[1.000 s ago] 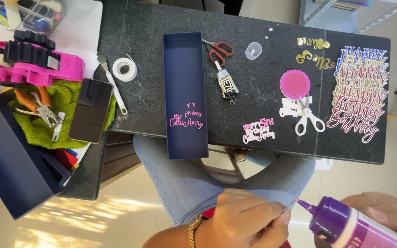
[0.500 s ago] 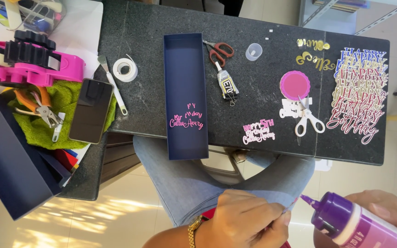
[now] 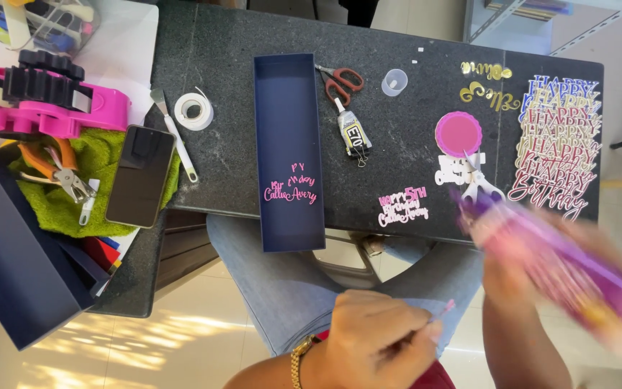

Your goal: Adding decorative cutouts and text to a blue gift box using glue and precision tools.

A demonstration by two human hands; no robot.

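Here the left hand (image 3: 379,335) pinches a thin pink cutout piece (image 3: 444,310), held up for gluing. The right hand (image 3: 534,266), blurred, grips a purple glue bottle (image 3: 541,252) near the navy box lid (image 3: 289,151).

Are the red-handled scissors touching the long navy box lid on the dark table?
Apart. The head view shows a strip of bare dark tabletop between the red-handled scissors and the right wall of the navy box lid.

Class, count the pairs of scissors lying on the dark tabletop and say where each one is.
2: red-handled scissors right of the navy box, and white scissors below the pink disc. Others may be hidden.
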